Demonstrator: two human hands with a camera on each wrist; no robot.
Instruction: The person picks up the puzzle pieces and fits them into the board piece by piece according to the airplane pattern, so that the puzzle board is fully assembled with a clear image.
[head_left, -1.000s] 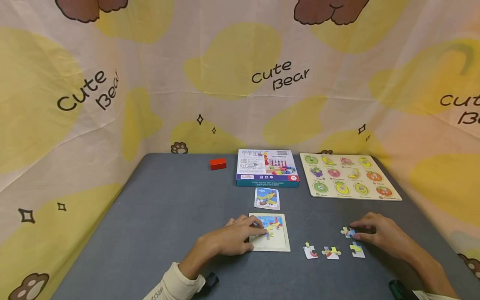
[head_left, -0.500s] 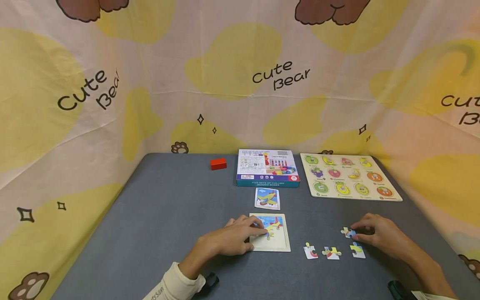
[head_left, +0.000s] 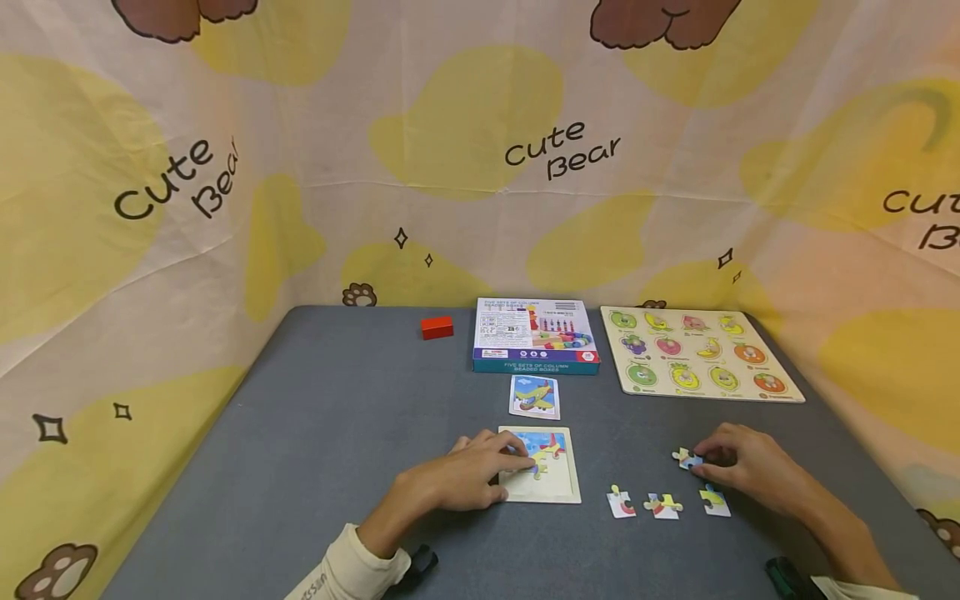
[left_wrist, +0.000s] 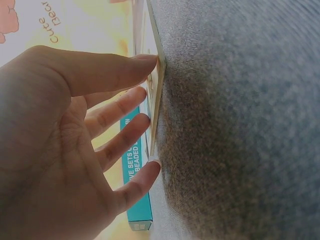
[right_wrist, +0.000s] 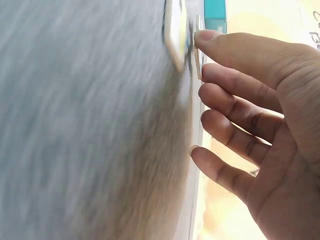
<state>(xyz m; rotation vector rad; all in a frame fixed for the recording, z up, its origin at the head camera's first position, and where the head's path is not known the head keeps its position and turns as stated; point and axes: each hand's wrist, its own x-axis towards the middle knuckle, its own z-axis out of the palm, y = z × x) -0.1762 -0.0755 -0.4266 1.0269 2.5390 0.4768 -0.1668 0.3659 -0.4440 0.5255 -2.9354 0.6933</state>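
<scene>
- Well, my left hand is loosely spread, touching the square, pale tray, which holds part of a plane picture.
- Right of it, three flat, knobbed pieces lie on the grainy grey table.
- My right hand pinches a thin blue-and-yellow jigsaw piece near them.

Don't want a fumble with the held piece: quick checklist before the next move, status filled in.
1. Right hand pinches a puzzle piece: ok.
2. Left hand touches the puzzle tray: ok.
3. Bare space in the puzzle tray: ok, visible toward its near edge.
4. Picture card face up: ok, just beyond the puzzle tray.
5. Three loose pieces off the puzzle tray: ok, lying to its right.
6. Pinched puzzle piece fully off the tabletop: cannot tell.
</scene>
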